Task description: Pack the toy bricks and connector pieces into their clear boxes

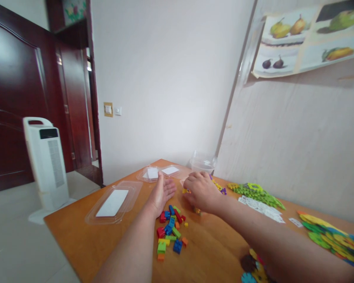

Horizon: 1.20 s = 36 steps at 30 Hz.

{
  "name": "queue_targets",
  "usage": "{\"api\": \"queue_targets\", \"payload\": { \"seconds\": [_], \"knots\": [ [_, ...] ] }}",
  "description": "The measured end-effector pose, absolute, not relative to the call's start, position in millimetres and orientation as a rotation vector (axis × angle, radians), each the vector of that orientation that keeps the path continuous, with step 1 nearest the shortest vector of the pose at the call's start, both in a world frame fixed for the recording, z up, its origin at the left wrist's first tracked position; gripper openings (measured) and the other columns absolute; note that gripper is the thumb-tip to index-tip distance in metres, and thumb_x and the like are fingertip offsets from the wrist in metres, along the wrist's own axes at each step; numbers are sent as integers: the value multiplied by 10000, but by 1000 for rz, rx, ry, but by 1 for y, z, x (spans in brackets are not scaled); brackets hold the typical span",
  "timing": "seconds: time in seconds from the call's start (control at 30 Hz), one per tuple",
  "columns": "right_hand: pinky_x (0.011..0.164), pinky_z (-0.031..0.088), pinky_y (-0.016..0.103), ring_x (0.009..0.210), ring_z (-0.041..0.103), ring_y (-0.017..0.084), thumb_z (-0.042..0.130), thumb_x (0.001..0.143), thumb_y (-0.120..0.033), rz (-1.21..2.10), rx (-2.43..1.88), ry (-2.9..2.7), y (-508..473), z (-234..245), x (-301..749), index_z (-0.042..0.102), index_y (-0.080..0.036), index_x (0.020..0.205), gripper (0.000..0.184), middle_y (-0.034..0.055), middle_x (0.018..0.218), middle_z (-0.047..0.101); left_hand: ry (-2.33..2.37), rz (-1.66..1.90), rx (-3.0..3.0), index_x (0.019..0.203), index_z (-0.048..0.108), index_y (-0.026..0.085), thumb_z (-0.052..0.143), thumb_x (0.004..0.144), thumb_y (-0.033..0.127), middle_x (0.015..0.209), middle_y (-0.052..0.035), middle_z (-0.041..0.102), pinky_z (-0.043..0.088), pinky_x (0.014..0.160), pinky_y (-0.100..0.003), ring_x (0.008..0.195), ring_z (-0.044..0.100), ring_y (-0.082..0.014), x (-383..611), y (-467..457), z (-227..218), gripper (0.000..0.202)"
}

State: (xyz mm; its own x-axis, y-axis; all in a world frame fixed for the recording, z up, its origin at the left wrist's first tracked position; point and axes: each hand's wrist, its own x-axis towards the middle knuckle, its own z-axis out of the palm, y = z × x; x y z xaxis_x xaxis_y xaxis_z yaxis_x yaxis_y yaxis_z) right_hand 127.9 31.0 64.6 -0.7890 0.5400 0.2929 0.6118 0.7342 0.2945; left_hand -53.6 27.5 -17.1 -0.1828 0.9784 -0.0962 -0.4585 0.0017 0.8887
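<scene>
My left hand (pixel 162 193) rests on its edge on the table, palm turned right and fingers stretched out. Just in front of its wrist lies a loose pile of toy building bricks (pixel 171 225) in red, blue, green, yellow and orange. To the right, my right hand (pixel 202 192) is bent palm-down with curled fingers. A small yellow-orange piece (pixel 185 191) shows by its fingertips. Whatever lies within those fingers is hidden by the hand. Purple and yellow pieces (pixel 220 186) show behind it.
Clear plastic lids (pixel 132 192) with white labels lie at the left, and a clear tub (pixel 203 162) stands at the back corner. Along the right are green pieces (pixel 258 194), white cards (pixel 262 209) and coloured discs (pixel 333 237). More pieces (pixel 249 277) lie under my right forearm.
</scene>
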Motion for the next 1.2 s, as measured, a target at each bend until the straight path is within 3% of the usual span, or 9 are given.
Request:
{"api": "queue_targets", "payload": {
  "seconds": [0.3, 0.5, 0.7, 0.97, 1.2],
  "knots": [
    [901, 306, 386, 1115, 510, 259, 480, 931, -307, -512, -1202, -2618, 48, 73, 175, 681, -221, 1098, 275, 93, 1094, 688, 994, 1470, 748, 1332, 523, 108, 303, 811, 813, 1361, -233, 555, 428, 1056, -401, 1202, 590, -296, -54, 28, -17, 904],
    [897, 304, 374, 1056, 507, 232, 474, 947, -295, -456, -873, -2784, 20, 59, 154, 698, -215, 997, 243, 77, 1002, 687, 1010, 1456, 754, 1302, 540, 129, 288, 815, 813, 1335, -214, 576, 457, 1017, -414, 1154, 614, -291, -52, 25, -14, 877],
    [938, 295, 476, 1140, 458, 305, 499, 906, -260, -625, -638, -2967, 9, 44, 123, 698, -172, 1024, 248, 130, 1123, 660, 1006, 1439, 779, 1294, 542, 142, 266, 820, 813, 1336, -193, 576, 477, 986, -390, 1130, 619, -276, -50, 21, -12, 866],
    [905, 358, 476, 1022, 526, 306, 457, 895, -402, -513, -846, -2941, 0, 34, 108, 738, -159, 925, 372, 149, 993, 690, 1008, 1440, 771, 1301, 541, 129, 243, 817, 818, 1316, -204, 585, 490, 966, -370, 1127, 623, -277, -51, 24, -15, 893],
    [925, 342, 483, 1069, 518, 320, 501, 831, -349, -461, -988, -2868, -7, 28, 102, 741, -131, 943, 343, 165, 1054, 691, 1024, 1446, 776, 1274, 562, 131, 254, 816, 818, 1297, -205, 601, 478, 992, -384, 1131, 625, -278, -50, 23, -15, 881]
  ]
}}
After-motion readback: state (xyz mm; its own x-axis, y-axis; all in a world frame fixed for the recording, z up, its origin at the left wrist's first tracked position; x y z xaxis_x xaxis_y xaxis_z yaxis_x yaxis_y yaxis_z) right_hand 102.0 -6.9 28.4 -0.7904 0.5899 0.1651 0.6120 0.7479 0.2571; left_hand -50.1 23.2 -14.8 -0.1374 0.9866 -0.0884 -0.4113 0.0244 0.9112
